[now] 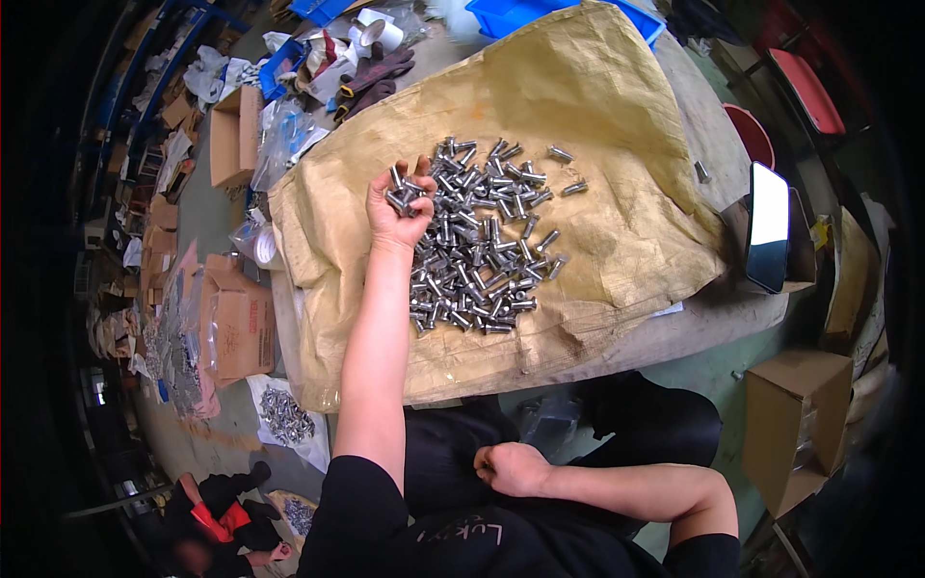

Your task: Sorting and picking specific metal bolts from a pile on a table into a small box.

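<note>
A wide pile of shiny metal bolts point(482, 250) lies on a tan woven sack point(617, 125) spread over the table. My left hand point(400, 207) is over the pile's left edge, palm up, with its fingers curled round several bolts point(403, 196). A few loose bolts point(574, 187) lie apart at the pile's right side. Down by my lap, away from the table, my right hand point(513, 469) is closed with its fingers curled in; whatever it may hold is hidden.
Dark work gloves point(376, 79) and a tape roll point(383, 36) sit at the far left. A blue bin point(501, 13) stands at the back; a phone-like screen point(768, 226) leans at the right. Cardboard boxes point(795, 424) flank the table. Another person point(224, 520) is at lower left.
</note>
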`<state>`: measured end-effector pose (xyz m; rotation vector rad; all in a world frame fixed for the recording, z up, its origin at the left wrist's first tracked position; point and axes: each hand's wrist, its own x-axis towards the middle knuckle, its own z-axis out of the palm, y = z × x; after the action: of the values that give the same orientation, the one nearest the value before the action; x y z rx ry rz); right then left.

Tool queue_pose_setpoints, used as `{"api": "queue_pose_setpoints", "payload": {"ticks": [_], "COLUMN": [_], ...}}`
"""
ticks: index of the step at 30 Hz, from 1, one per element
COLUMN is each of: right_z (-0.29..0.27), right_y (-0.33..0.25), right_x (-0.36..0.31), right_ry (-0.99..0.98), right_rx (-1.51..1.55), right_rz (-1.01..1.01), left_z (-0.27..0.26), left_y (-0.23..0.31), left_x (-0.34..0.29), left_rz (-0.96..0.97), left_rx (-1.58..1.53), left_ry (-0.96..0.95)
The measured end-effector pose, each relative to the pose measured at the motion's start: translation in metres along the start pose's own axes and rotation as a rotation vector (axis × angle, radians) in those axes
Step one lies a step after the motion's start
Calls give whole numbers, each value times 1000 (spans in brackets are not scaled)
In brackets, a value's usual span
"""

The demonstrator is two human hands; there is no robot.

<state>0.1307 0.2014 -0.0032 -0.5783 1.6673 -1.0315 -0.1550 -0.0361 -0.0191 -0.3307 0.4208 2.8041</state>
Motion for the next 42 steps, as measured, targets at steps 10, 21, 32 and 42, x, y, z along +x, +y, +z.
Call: {"api": "queue_pose_setpoints", "payload": {"ticks": [10,21,32,42], "right_z": [0,0,1,-2], "right_y": [-1,-2,0,-2], "right_x": [2,6,6,6], "right_ry": [-20,1,18,-18], "right_rx": [-6,-60,-58,-24], "right_rz": [8,-30,-12,25], "left_z": [-25,11,27,-17], "left_y": [35,11,7,21], "left_x": [-31,22,-43,-102], "left_rz": [-17,234,-1,236], "left_rx": [233,1432,2535,2141], "left_ry": [192,665,305,420]}}
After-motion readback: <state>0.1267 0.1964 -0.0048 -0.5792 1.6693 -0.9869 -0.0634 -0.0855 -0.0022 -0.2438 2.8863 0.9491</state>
